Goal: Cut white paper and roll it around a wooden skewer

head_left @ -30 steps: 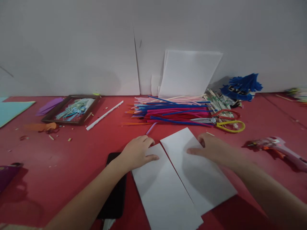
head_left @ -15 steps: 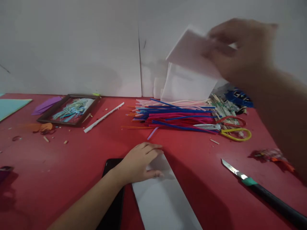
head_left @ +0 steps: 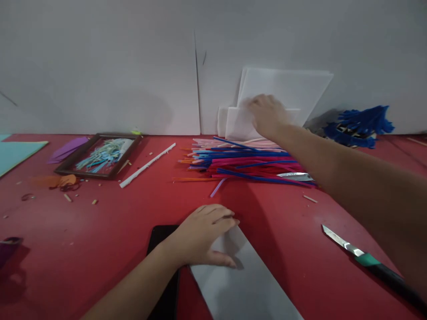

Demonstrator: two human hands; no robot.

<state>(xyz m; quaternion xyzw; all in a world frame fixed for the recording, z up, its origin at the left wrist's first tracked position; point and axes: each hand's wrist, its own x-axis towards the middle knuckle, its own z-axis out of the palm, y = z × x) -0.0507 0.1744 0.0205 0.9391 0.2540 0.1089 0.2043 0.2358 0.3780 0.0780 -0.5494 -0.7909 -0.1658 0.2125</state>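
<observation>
My left hand (head_left: 208, 238) lies over the far end of a white board (head_left: 245, 284) on the red table, fingers stretched out and thumb apart on its surface. A black flat object (head_left: 163, 271), like a phone, is partly under that wrist. My right hand (head_left: 268, 115) reaches to the back wall, at the top edge of a small white board (head_left: 238, 124) leaning there. Its fingertips are smeared by motion, so whether they grip the board is unclear. Larger white sheets (head_left: 287, 84) lean behind it.
Coloured pipe cleaners (head_left: 240, 160) lie below the right forearm, with scissor blades (head_left: 295, 176) on them. A craft knife (head_left: 363, 258) lies at right, its blade bare. A brown frame (head_left: 98, 155), a white strip (head_left: 147, 165) and purple paper (head_left: 68, 150) lie at left.
My right hand has come down and left from its raised position with a white piece, and is now at the leaning boards. My left hand stays on the board. The view has shifted slightly.
</observation>
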